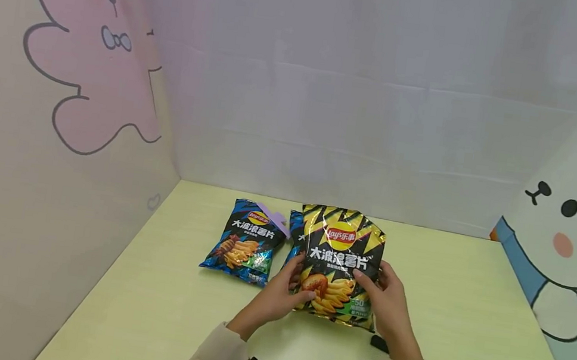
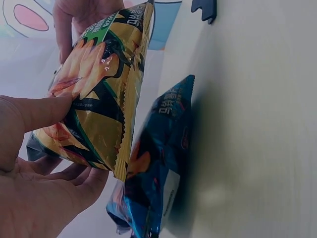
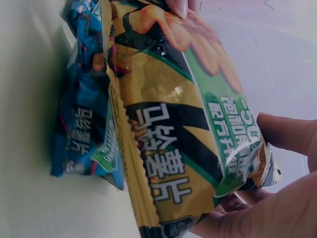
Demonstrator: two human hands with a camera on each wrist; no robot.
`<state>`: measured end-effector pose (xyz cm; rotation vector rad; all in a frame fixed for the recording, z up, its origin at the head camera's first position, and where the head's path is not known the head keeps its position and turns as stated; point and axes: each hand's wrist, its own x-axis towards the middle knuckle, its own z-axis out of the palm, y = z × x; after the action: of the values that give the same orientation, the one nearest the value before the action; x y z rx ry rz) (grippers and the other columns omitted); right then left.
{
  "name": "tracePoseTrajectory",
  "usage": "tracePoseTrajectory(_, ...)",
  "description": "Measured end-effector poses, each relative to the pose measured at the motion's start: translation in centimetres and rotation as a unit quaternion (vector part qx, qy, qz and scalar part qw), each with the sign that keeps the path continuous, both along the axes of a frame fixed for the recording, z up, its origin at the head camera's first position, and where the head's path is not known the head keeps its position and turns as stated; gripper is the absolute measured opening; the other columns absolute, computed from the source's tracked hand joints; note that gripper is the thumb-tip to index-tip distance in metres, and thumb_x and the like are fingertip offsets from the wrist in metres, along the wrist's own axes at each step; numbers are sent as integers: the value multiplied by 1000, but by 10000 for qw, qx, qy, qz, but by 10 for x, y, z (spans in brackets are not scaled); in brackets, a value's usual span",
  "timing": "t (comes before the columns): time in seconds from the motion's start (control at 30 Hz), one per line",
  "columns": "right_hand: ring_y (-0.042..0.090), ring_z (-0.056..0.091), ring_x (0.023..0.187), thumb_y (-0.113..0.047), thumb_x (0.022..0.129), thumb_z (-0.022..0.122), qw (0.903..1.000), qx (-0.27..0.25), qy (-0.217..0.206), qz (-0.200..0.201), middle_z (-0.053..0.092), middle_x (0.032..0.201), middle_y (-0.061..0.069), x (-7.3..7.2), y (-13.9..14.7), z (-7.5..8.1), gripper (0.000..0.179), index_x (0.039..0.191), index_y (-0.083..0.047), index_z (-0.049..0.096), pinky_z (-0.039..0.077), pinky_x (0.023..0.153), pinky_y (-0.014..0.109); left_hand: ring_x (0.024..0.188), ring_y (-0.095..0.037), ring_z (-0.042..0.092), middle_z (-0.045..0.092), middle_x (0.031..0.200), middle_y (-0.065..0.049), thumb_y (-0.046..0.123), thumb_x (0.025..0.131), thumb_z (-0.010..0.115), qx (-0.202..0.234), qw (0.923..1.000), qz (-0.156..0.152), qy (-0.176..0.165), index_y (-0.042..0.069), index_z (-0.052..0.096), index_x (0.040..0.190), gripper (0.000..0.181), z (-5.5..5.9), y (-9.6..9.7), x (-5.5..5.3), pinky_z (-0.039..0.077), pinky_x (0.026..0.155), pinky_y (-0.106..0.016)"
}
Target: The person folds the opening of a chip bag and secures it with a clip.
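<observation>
Both hands grip a black-and-yellow Lay's potato chip bag [image 1: 335, 258], one at each side. The left hand [image 1: 274, 298] has its thumb on the bag's front and its other fingers behind. On the opposite edge, the right hand [image 1: 393, 304] holds it the same way. In the left wrist view the chip bag [image 2: 101, 84] is raised off the table and leans back. A blue chip bag [image 1: 244, 243] lies flat to the left. Another blue chip bag [image 1: 295, 226] is mostly hidden behind the held one.
A light purple flat piece [image 1: 277, 220] lies at the left blue bag's upper right corner; its kind is unclear. The pale yellow table [image 1: 465, 322] meets a white curtain [image 1: 328, 119] at the back. Side panels with cartoon bears [image 1: 98, 60] flank it.
</observation>
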<state>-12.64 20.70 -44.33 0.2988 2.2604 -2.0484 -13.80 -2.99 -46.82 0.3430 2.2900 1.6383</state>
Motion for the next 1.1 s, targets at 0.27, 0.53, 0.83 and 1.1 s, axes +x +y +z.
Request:
tracePoseTrajectory(0.27,25,63,117,-17,108,65,9999,-144,-81,2,55,148,29,8,-18,-11,59,158,1,38,55,87,21,145,-46,47,43,161,-29,20,103,73,71,10000,12,11,3,28,166,79,-9,-19,10,41,118,-58)
tracePoseTrajectory(0.53,30,62,124,-10,106,67,9996,-212,-172,20,55,148,28,19,-32,-19,57,156,0,41,56,92,28,138,-44,54,53,151,-28,19,102,75,-64,9988,163,454,-1,35,160,73,-22,-36,28,47,112,-57)
tracePoseTrajectory(0.83,27,64,122,-13,108,65,9989,-366,-264,91,56,149,27,19,-36,-30,60,159,0,38,56,93,27,142,-46,51,49,156,-27,16,101,76,-85,9991,248,341,0,36,160,73,-32,-41,31,45,114,-55)
tracePoseTrajectory(1.1,36,61,131,-18,109,63,9989,-384,-249,140,56,151,28,6,-35,-31,59,160,-4,38,55,107,39,142,-46,51,48,156,-28,14,101,75,11,9994,312,129,-1,36,160,72,-42,-46,29,43,116,-55)
